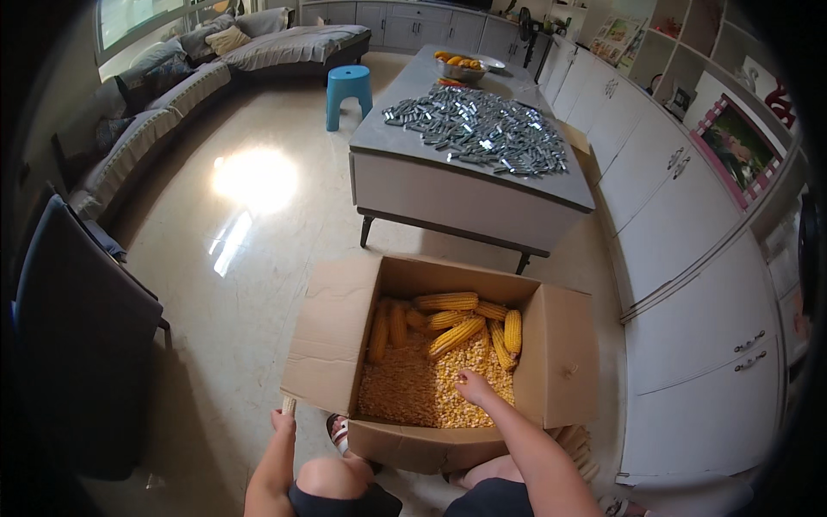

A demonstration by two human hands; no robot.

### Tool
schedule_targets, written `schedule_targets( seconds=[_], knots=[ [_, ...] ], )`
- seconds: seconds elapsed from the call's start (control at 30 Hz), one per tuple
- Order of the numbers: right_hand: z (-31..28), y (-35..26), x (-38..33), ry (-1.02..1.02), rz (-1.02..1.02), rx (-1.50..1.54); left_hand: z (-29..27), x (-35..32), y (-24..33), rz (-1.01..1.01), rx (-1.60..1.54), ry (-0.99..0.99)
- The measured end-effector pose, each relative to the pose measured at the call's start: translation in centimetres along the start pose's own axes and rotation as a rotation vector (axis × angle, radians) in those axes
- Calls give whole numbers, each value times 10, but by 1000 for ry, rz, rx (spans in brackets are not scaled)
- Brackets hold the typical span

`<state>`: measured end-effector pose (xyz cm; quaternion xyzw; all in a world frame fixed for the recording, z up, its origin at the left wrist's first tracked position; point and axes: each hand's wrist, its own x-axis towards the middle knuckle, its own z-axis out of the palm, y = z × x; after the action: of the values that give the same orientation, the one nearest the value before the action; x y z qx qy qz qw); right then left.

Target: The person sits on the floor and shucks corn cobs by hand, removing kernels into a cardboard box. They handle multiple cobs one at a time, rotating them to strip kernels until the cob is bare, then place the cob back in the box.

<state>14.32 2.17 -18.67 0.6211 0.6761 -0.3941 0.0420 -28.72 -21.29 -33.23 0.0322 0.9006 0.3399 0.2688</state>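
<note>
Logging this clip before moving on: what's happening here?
A seated person reaches the right hand into an open cardboard box on the floor, resting on loose corn kernels. Whole corn cobs lie at the box's far end. The left hand holds a bare cob outside the box. Behind, a grey table carries many small metal pieces.

My right hand (474, 385) has open room above the loose kernels (413, 388); whole cobs (457, 332) crowd the far end of the cardboard box (560, 362). Raised flaps wall both sides. My left hand (282, 420) is outside the left flap, over bare floor (233, 284).
</note>
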Motion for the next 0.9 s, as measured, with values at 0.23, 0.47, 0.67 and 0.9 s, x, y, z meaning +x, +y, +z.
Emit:
schedule_targets(
  seconds=[0.23, 0.47, 0.67, 0.9],
  knots=[
    [12, -53, 53, 12, -103, -273, 2, 10, -13, 47, 178, -138],
    [17, -71, 112, -14, -283, -849, -12, 20, -15, -84, 202, -168],
    [5, -67, 89, -35, -453, -995, -15, 18, 3, 66, 245, -157],
    [37, -11, 14, 2, -888, -647, -11, -4, 56, 117, -89, -184]
  ],
)
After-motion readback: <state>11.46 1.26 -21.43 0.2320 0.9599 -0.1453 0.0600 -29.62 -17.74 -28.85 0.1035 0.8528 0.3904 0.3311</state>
